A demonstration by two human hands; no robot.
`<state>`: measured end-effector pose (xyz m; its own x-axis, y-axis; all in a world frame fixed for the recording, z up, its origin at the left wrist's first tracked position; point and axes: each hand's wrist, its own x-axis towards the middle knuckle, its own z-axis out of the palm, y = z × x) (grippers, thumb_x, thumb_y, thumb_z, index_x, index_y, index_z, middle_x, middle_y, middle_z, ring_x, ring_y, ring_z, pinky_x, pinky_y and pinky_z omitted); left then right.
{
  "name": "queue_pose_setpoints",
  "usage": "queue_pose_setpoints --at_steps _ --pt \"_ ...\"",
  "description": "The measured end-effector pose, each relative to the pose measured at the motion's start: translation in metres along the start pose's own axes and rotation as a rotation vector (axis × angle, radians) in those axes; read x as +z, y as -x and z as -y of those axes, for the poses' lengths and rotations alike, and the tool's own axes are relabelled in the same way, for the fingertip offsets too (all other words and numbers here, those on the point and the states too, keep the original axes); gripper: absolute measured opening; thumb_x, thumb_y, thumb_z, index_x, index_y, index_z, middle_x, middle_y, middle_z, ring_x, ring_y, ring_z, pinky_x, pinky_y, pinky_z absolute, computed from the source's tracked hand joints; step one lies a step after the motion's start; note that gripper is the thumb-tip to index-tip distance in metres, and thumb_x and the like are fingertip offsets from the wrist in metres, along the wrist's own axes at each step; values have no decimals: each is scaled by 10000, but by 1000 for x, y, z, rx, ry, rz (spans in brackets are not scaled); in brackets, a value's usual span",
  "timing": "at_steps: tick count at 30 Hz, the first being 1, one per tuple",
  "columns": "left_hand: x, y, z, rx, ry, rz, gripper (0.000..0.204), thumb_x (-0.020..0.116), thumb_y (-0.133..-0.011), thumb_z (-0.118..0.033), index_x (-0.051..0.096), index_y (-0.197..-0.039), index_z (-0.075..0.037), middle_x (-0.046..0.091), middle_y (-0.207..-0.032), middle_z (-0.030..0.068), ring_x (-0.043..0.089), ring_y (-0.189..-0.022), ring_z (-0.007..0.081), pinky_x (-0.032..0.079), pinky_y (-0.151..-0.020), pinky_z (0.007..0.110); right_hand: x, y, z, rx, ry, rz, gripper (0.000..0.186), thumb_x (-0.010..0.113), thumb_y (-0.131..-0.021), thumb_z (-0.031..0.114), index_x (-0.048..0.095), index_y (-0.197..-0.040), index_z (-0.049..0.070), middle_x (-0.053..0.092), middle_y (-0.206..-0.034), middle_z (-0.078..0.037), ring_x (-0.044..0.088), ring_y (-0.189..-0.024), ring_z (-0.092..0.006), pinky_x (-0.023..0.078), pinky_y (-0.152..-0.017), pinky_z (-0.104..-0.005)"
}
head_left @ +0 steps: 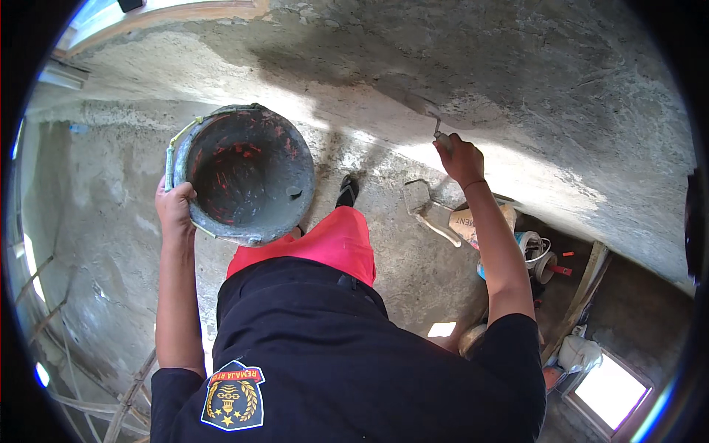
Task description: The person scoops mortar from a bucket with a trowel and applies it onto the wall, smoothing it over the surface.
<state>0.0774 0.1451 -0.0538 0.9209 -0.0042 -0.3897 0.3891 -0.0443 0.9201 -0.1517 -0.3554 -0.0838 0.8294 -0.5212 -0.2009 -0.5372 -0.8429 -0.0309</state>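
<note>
My left hand [177, 199] grips the side of a cement-smeared bucket [247, 170], which is tilted so its inside shows, with grey and red smears and a small amount of dark grey material. My right hand [461, 159] is closed on the handle of a trowel [417, 103], whose blade is against or very near the grey plastered wall [532, 81], where a darker patch shows around it.
A hoe [413, 199] lies on the concrete floor [399, 295] beside a paper sack [465, 221], white pails [530, 247] and timber [591, 280]. Wooden poles [131, 391] stand at the lower left. A window frame [605, 391] is at lower right.
</note>
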Motion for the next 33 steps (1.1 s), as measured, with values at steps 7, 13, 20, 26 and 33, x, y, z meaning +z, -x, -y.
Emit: queue_pose_setpoints --at_steps 7,13,20,26,33 --pt "0 4 -3 -4 12 4 344 524 -594 87 597 -920 5 569 -760 3 504 -602 108 405 -551 238 21 33 5 -41 -52 110 429 573 -902 489 618 -943 64 679 -738 -183 676 -718 -371 543 -674 -470" --pt "0 5 -2 -10 21 4 342 523 -598 87 594 -924 11 568 -764 6 513 -613 111 414 -558 238 0 20 15 1 -171 -13 410 579 -903 486 603 -946 79 673 -741 -193 663 -721 -396 531 -646 -484" --pt "0 3 2 -9 16 0 338 523 -608 81 588 -933 13 564 -761 9 507 -612 110 411 -552 242 21 19 7 37 -87 137 478 552 -899 534 652 -967 72 695 -822 -185 676 -796 -373 542 -719 -458" --pt "2 6 -1 -6 10 -22 324 523 -610 76 588 -920 10 555 -752 3 498 -605 103 400 -545 239 -4 8 11 -22 -189 34 424 585 -893 494 617 -934 73 680 -752 -183 667 -739 -389 532 -656 -482" --pt "6 7 -1 -5 18 -28 314 524 -602 74 592 -902 8 556 -742 6 500 -593 107 404 -543 244 25 10 -3 21 -58 188 443 578 -896 506 647 -931 70 687 -816 -197 674 -810 -367 536 -727 -468"
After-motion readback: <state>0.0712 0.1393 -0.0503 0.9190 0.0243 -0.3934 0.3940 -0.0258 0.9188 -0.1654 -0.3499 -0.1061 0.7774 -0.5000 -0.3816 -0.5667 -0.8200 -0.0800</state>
